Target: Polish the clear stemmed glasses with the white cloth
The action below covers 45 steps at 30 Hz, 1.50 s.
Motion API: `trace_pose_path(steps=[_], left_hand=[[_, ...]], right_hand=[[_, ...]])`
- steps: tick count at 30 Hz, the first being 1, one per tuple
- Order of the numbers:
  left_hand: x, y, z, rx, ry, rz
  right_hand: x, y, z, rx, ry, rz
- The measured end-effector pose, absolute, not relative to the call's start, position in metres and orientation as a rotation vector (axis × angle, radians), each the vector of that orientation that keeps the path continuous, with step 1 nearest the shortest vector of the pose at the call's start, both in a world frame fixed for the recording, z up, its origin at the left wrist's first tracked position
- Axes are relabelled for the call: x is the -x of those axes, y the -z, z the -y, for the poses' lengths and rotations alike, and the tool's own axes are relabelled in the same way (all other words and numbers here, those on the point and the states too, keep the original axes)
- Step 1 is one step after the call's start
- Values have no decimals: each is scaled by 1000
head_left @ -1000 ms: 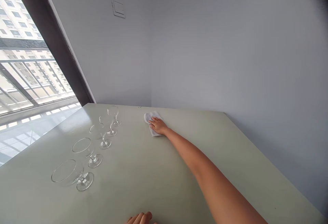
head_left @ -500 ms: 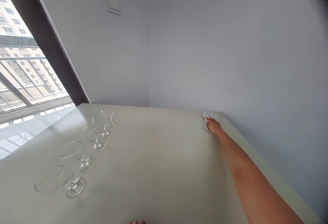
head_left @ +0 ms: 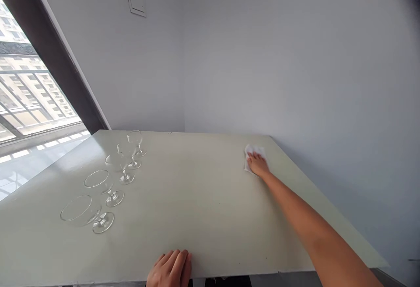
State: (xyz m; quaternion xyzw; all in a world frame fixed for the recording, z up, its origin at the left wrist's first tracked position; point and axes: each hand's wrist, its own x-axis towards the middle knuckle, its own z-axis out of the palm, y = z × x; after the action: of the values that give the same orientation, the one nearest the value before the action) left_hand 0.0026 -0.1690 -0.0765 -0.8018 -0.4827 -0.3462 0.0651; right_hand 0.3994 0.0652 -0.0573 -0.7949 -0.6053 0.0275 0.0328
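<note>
- As the right hand [head_left: 257, 164] draws back from the far right edge, onto the open surface of the pale green tabletop [head_left: 183, 199], the left hand [head_left: 170, 270] shows more fully over the near edge than it did a moment ago.
- Ahead of the right fingers [head_left: 252, 159] rises a grey wall [head_left: 262, 59], with a wall switch plate [head_left: 135, 1] high up to their left.
- Far left of those fingers, a window [head_left: 33, 94] shows a balcony railing and apartment blocks.
- Five stemmed glasses [head_left: 127, 177] form a slanting row well left of the right fingers; the glare makes it hard to tell whether they stand upright or lie on their sides.
- A white cloth [head_left: 259, 149] lies on the tabletop beneath the right fingers, its edges showing beyond their tips.
- The right arm [head_left: 311, 217] reaches out almost straight, its wrist low.
- The right fingers lie flat and close together, pressing the cloth down.
- The left fingers [head_left: 175, 260] curve over the near edge; whether they grip it, I cannot tell.
</note>
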Motion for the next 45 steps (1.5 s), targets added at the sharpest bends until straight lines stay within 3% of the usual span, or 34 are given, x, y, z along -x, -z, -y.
trace_pose_path(steps=[8,11,15,18,23,28,34,40,45], left_hand=[[0,72,174,2388,1270,1335],[6,72,177,2443,1401,1310],[12,71,181,2550,1530,1276],[14,71,181,2575,1535,1248],[12,76,180,2584,1471,1219],[10,79,178,2574,1460,1238],[7,76,179,2591,1463,1327],[11,52,175,2568,1485,2081],[18,18,131,2371,1967,2540]], right_hand=[[-209,57,-40,1934,-168,2371],[-151,54,4,1494,-271,2603],[-123,42,78,1038,-459,2753],[-144,27,122,949,-581,2755],[-227,26,161,1338,-605,2598],[-353,58,184,2040,-285,2154],[-481,80,169,2529,-1,1669],[-486,71,79,2673,-20,1541],[-425,75,-3,2513,-40,1812]])
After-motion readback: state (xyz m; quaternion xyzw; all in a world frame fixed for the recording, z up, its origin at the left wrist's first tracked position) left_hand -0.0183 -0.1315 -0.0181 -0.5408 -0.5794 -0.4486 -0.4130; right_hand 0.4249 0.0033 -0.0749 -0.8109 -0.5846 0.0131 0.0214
